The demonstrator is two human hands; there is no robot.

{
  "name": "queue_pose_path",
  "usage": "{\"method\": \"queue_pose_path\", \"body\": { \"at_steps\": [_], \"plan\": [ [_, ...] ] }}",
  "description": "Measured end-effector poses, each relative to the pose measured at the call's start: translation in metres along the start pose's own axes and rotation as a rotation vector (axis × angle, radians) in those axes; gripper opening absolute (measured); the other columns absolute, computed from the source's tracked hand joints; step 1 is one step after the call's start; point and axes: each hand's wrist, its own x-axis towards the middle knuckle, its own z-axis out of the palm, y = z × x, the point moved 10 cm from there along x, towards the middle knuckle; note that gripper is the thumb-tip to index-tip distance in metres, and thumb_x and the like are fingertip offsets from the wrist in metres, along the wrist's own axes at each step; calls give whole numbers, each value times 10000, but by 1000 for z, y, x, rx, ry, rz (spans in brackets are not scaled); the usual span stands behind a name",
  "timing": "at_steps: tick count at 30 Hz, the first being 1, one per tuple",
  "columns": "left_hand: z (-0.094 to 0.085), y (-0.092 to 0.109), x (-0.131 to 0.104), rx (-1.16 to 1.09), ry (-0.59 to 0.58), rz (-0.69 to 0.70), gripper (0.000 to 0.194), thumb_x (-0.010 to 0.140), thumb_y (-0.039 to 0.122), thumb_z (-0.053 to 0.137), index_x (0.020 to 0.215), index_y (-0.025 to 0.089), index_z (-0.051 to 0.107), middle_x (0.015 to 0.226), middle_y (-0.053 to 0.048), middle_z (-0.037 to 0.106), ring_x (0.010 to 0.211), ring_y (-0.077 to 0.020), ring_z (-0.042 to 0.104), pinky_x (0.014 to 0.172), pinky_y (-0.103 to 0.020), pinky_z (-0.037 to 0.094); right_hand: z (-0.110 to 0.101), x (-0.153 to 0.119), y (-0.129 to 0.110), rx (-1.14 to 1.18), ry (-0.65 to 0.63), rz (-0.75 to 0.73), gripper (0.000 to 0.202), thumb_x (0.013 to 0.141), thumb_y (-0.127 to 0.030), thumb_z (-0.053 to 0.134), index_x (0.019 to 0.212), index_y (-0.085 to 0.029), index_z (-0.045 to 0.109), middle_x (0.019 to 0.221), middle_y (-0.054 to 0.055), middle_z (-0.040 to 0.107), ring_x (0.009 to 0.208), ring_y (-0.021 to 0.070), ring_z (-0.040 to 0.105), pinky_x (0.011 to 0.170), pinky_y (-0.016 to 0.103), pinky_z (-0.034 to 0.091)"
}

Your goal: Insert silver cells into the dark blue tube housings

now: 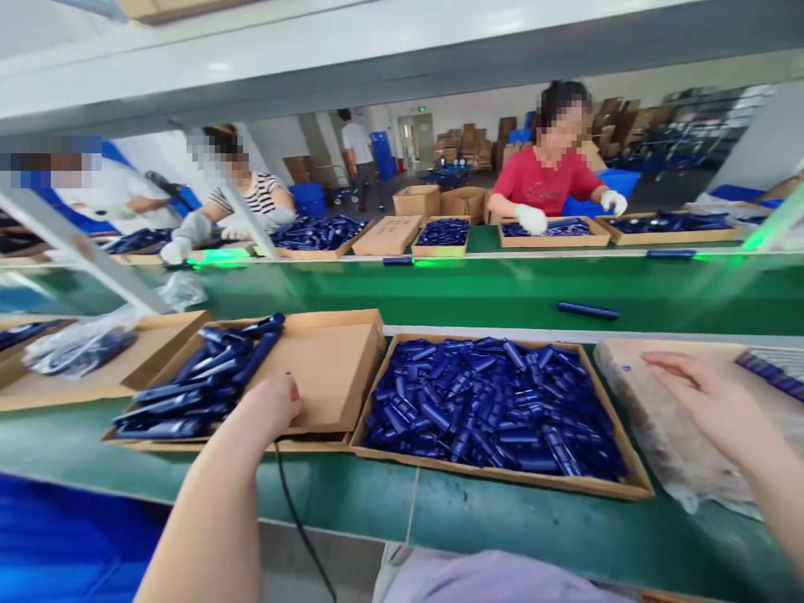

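My left hand [273, 406] is over a cardboard flap beside a box of long dark-blue tubes [188, 385]. Its fingers are curled, and what they hold, if anything, is hidden; a black cord [290, 494] runs down from beneath it. Off to the right, my right hand [703, 389] has its fingers stretched out, with nothing visible in it. It hovers over or touches a plastic-covered carton [646, 419]; I cannot tell which. Between the hands lies a shallow cardboard tray [502, 480] heaped with short blue cylindrical parts [477, 402].
A blue tube [589, 311] lies on the green conveyor belt [471, 293] beyond the trays. Across it, people in a red shirt [546, 180] and a striped shirt [251, 197] work at further boxes. A slanted white post [94, 251] stands at left; a shelf [377, 59] crosses overhead.
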Motion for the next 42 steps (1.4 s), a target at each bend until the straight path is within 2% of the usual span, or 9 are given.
{"method": "queue_pose_path", "body": {
  "at_steps": [4,7,10,14,17,23,27,32,42],
  "plan": [
    [-45,79,-47,-34,348,177,237,846,290,429,864,116,589,959,-117,603,965,-225,545,899,-333,408,17,-49,-28,171,-35,-122,338,904,-526,625,1054,-233,705,1110,90,623,1019,275,596,948,395,464],
    [-67,200,-142,-249,682,779,226,885,230,410,884,139,617,973,-72,603,955,-140,527,915,-262,418,71,-79,-61,426,-294,-111,566,911,-671,583,1170,-169,621,1028,113,616,720,184,606,631,284,551],
    [-35,301,-250,-227,685,1453,169,906,190,433,859,158,592,920,-37,579,943,-108,509,905,-233,426,108,-92,-74,645,-433,60,698,852,-717,647,1252,-170,482,819,43,568,526,111,471,348,137,332],
    [-7,342,-302,-295,661,1695,155,866,146,516,999,158,595,1159,-27,569,1207,-150,461,1098,-304,375,97,-93,-64,950,-363,131,571,812,-570,789,1047,-161,467,670,-38,435,513,64,379,389,90,272],
    [-8,347,-275,-610,429,1512,454,873,180,524,1320,221,457,1436,-69,392,1379,-174,355,1162,-318,348,76,-104,-54,976,-348,57,532,836,-453,799,1161,-165,491,910,33,561,729,107,534,554,129,444],
    [73,373,-248,-1205,-1096,678,494,890,413,483,1281,125,386,814,-34,563,534,-60,533,535,-171,399,58,-79,-59,349,-461,-199,425,1045,-422,414,1402,-193,409,1243,101,534,873,169,620,766,281,554],
    [72,366,-242,-1457,-1168,427,483,845,394,554,1242,146,435,667,40,408,422,-26,395,454,-152,250,24,19,-20,-221,-166,-143,321,1015,-181,383,1264,-52,540,1144,168,569,1033,249,574,968,399,456],
    [80,356,-233,-1666,-1224,218,564,856,605,457,1233,185,473,711,22,406,479,-41,421,494,-171,274,51,67,10,-422,-321,-218,118,966,-213,618,980,-97,635,1063,86,594,1043,217,554,999,405,417],
    [77,368,-234,-2010,-1302,7,422,893,419,511,1200,132,471,1194,-138,574,1122,-238,599,956,-355,492,23,-60,-40,37,-198,-334,317,1025,-418,464,1197,-157,517,1003,66,609,809,164,616,716,242,541]
  ]
}}
